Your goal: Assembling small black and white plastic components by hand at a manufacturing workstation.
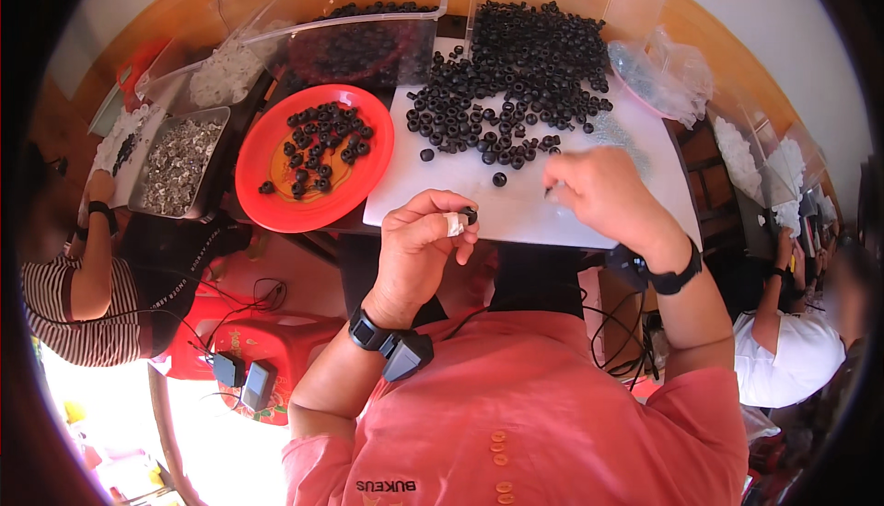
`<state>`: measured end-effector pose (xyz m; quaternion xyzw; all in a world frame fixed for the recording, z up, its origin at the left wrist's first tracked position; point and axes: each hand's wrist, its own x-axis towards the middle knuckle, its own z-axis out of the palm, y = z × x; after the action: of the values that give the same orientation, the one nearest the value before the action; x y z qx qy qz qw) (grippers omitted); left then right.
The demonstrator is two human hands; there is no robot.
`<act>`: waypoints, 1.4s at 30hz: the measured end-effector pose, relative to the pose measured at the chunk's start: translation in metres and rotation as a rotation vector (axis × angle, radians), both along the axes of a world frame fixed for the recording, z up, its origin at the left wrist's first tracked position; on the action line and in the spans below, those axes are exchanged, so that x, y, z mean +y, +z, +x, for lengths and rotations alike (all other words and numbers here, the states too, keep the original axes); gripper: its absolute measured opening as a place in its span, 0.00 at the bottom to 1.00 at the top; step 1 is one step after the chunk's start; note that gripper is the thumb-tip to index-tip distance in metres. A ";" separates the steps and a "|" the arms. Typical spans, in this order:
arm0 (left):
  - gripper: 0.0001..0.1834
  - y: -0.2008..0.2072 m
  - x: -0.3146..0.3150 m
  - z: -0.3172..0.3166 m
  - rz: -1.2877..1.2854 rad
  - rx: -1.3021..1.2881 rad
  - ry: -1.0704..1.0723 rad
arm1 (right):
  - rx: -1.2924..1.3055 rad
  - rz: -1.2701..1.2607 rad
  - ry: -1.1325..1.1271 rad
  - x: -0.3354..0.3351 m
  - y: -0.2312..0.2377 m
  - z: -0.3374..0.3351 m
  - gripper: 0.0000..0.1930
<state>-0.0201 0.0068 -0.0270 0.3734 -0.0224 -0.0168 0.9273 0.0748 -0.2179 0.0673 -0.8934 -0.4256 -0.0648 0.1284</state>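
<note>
Pinched between thumb and forefinger, a small black hollow round piece (471, 215) is in my left hand (420, 234), just off the near edge of the white board (396, 184). White tape wraps one of its fingertips. My right hand (603, 195) is closed above the board's right side; a tiny dark bit shows at its fingertips, too small to name. A heap of similar black pieces (525, 64) spreads over the far half of the board. One loose black piece (499, 179) lies between my hands. Small pale glinting bits (626, 142) are scattered near my right wrist.
On the left, a red plate (253, 170) holds black pieces, beside a metal tray (224, 119) of small metal parts. Clear plastic bins (405, 20) stand behind. A plastic bag (677, 78) lies far right. Co-workers sit at both sides; cables hang near a red stool (304, 336).
</note>
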 end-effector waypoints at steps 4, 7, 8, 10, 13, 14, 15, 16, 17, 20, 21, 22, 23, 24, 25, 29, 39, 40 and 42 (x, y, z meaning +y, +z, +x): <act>0.09 0.005 -0.005 0.001 0.030 -0.010 0.005 | 0.334 0.097 -0.232 -0.037 -0.028 -0.021 0.05; 0.10 0.009 -0.004 -0.002 0.036 -0.049 -0.007 | 0.221 0.153 -0.349 -0.037 -0.028 -0.025 0.05; 0.11 0.014 -0.007 -0.003 0.065 -0.066 -0.001 | 0.220 0.160 -0.354 -0.040 -0.035 -0.025 0.05; 0.10 0.018 -0.010 -0.001 0.088 -0.075 -0.002 | -0.095 0.260 -0.122 -0.043 -0.054 -0.024 0.07; 0.10 0.019 -0.013 0.006 0.084 -0.067 -0.001 | -0.230 0.115 -0.090 -0.045 -0.054 -0.031 0.06; 0.10 0.019 -0.013 0.008 0.057 -0.052 -0.009 | -0.275 0.083 -0.062 -0.045 -0.051 -0.033 0.07; 0.10 0.019 -0.014 0.011 0.065 -0.051 -0.008 | -0.273 0.091 -0.062 -0.044 -0.049 -0.035 0.07; 0.10 0.019 -0.016 0.014 0.082 -0.048 -0.012 | -0.263 0.055 -0.077 -0.044 -0.047 -0.037 0.07; 0.10 0.019 -0.017 0.016 0.099 -0.046 -0.017 | -0.252 0.018 -0.092 -0.043 -0.047 -0.037 0.07; 0.11 0.020 -0.023 0.025 0.136 -0.046 -0.030 | -0.226 0.064 -0.104 -0.039 -0.049 -0.035 0.07; 0.11 0.020 -0.025 0.028 0.155 -0.040 -0.031 | -0.224 0.070 -0.105 -0.037 -0.051 -0.034 0.07; 0.11 0.020 -0.026 0.030 0.160 -0.040 -0.031 | -0.257 0.094 -0.106 -0.036 -0.051 -0.033 0.05; 0.11 0.019 -0.026 0.033 0.130 -0.041 -0.064 | -0.291 0.119 -0.106 -0.035 -0.052 -0.033 0.03; 0.11 0.017 -0.027 0.034 0.099 -0.041 -0.096 | -0.291 0.123 -0.105 -0.034 -0.052 -0.033 0.03; 0.11 0.015 -0.028 0.036 0.105 -0.040 -0.094 | -0.280 0.131 -0.118 -0.032 -0.053 -0.032 0.03; 0.11 0.011 -0.030 0.035 0.122 -0.038 -0.098 | -0.252 0.205 -0.150 -0.030 -0.060 -0.029 0.03; 0.11 0.012 -0.030 0.034 0.137 -0.039 -0.103 | -0.265 0.189 -0.084 -0.032 -0.061 -0.026 0.03; 0.12 0.010 -0.030 0.034 0.124 -0.041 -0.109 | -0.322 0.179 -0.101 -0.030 -0.065 -0.025 0.03; 0.12 0.010 -0.030 0.033 0.113 -0.043 -0.108 | -0.382 0.166 -0.116 -0.028 -0.069 -0.026 0.04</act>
<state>0.0132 -0.0232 -0.0170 0.4236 -0.0614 -0.0599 0.9018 0.0486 -0.2456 -0.0019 -0.8742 -0.3834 -0.2751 0.1146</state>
